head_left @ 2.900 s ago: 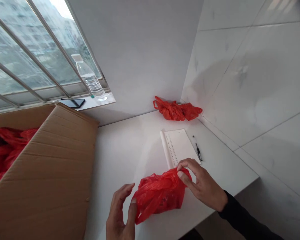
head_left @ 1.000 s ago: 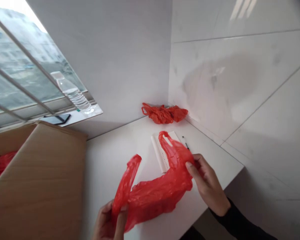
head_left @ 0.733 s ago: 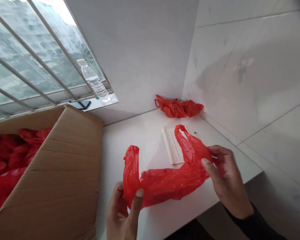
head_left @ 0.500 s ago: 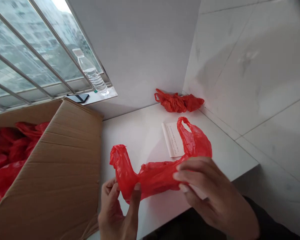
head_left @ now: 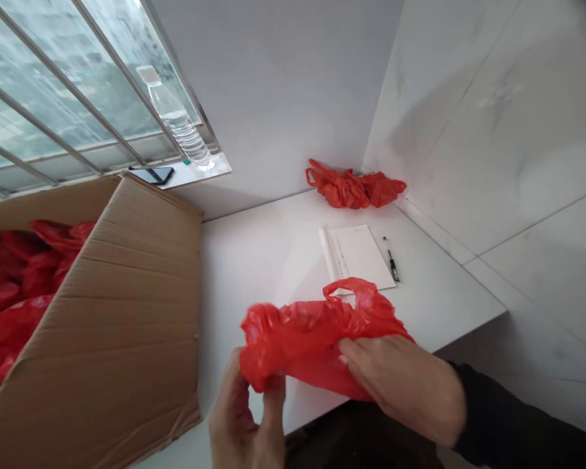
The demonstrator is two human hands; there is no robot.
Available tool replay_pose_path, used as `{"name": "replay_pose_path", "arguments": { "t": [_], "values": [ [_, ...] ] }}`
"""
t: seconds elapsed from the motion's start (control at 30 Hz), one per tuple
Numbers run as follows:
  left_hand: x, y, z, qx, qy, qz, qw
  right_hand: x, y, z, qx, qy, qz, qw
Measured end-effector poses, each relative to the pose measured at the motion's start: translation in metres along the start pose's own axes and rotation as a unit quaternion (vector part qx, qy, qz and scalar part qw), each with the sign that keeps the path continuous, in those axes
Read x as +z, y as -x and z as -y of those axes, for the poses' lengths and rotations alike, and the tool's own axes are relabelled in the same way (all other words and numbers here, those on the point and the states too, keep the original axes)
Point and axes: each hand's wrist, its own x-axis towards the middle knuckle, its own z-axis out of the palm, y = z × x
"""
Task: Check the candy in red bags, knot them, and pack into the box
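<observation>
A crumpled red plastic bag [head_left: 307,335] is stretched between my two hands above the front edge of the white table. My left hand [head_left: 249,410] grips its bunched left end between thumb and fingers. On the right part of the bag, my right hand [head_left: 395,374] has its fingers pressed together against the plastic; the red film hides part of them. One handle loop [head_left: 354,284] of the bag rises over the near edge of an open notebook [head_left: 361,251].
A cardboard box [head_left: 122,319] with red bags [head_left: 24,280] inside stands at left. Another red bag bundle [head_left: 349,189] lies against the back wall. A pen [head_left: 393,266] is beside the notebook. On the sill are a water bottle [head_left: 178,124] and a phone [head_left: 152,174].
The bag's ends have come closer together and its right handle has dropped, uncovering more of the notebook and the pen. My right hand has closed onto the bag.
</observation>
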Motion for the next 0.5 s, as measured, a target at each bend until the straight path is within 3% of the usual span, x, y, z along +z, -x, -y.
{"name": "replay_pose_path", "arguments": {
  "t": [0.1, 0.27, 0.4, 0.5],
  "values": [
    [0.011, 0.004, -0.006, -0.015, 0.008, -0.005, 1.000, 0.008, -0.014, -0.007, 0.046, 0.002, 0.043, 0.998],
    [0.016, -0.003, 0.005, -0.040, 0.003, -0.015, 0.999, 0.006, -0.032, -0.010, 0.091, -0.018, -0.031, 0.995],
    [0.014, -0.010, 0.016, -0.021, 0.002, -0.004, 1.000, 0.005, -0.044, -0.004, 0.044, -0.060, -0.039, 0.996],
    [0.013, -0.011, 0.020, 0.005, -0.008, 0.003, 1.000, 0.019, -0.058, -0.007, 0.017, -0.177, -0.104, 0.978]
  ]
}}
